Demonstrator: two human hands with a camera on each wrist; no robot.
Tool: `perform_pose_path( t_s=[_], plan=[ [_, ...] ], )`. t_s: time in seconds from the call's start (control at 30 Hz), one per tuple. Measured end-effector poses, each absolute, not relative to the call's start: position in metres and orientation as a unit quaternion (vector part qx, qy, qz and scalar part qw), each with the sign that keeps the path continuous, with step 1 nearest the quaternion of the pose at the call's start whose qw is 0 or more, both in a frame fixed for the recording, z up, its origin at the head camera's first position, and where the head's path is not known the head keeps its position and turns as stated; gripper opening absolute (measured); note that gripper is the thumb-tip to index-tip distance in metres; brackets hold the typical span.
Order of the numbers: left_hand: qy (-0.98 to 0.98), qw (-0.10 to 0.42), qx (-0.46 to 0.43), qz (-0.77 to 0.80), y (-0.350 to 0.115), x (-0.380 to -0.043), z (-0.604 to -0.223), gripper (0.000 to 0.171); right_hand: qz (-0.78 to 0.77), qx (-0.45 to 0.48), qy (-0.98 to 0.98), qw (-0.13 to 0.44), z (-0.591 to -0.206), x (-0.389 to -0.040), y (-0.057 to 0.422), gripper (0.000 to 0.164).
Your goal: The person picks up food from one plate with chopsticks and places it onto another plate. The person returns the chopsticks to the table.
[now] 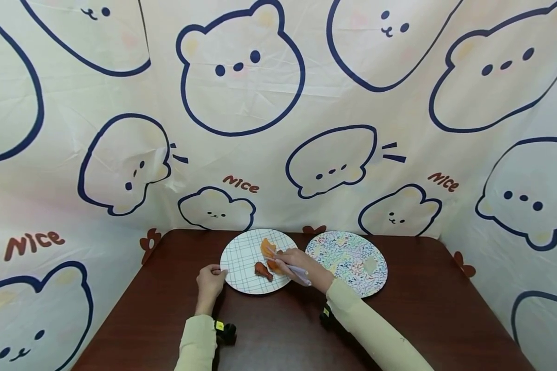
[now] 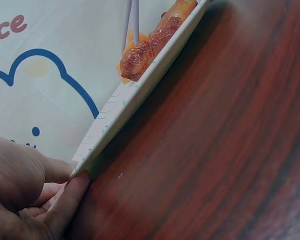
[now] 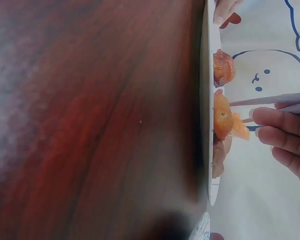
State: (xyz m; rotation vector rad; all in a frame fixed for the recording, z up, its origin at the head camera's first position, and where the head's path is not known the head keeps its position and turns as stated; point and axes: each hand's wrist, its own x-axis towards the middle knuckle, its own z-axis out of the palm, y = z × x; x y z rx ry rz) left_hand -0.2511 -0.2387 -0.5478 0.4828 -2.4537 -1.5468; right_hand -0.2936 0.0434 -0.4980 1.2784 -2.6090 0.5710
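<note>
At the left rim of a white plate with a grid pattern (image 1: 236, 265), my left hand (image 1: 210, 283) pinches the edge, thumb on top and a finger underneath in the left wrist view. My right hand (image 1: 299, 263) holds a pair of pale purple chopsticks (image 1: 301, 274) over the plate's right side. Their tips reach the orange food pieces; whether they grip one I cannot tell. A glossy brown drumstick-shaped piece (image 1: 263, 270) lies near the plate's middle, and a thin orange piece (image 1: 267, 246) is behind it. The right wrist view shows a golden piece (image 3: 222, 116) and a tan piece (image 3: 218, 159).
To the right stands a second plate with a multicoloured speckled pattern (image 1: 348, 257), partly behind my right forearm. Both plates are on a dark brown wooden table (image 1: 269, 330). A printed cloth with cartoon bears (image 1: 241, 93) hangs behind and at both sides.
</note>
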Motion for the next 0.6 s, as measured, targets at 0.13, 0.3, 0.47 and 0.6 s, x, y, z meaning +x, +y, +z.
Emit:
perform_pose_path(
  t_s=[0.13, 0.3, 0.47, 0.6],
  plan=[
    [-0.831, 0.097, 0.16, -0.524, -0.239, -0.25, -0.547, 0.032, 0.19, 0.434, -0.875, 0.098, -0.5, -0.292, 0.048, 0.031],
    [-0.832, 0.1, 0.162, -0.522, -0.238, -0.25, -0.547, 0.032, 0.205, 0.433, -0.869, 0.124, -0.503, -0.291, 0.057, 0.033],
    [-0.833, 0.109, 0.164, -0.517, -0.237, -0.252, -0.548, 0.029, 0.222, 0.435, -0.863, 0.129, -0.498, -0.285, 0.066, 0.032],
    [-0.833, 0.11, 0.163, -0.517, -0.237, -0.253, -0.548, 0.029, 0.234, 0.424, -0.866, 0.125, -0.493, -0.278, 0.075, 0.026]
  ],
)
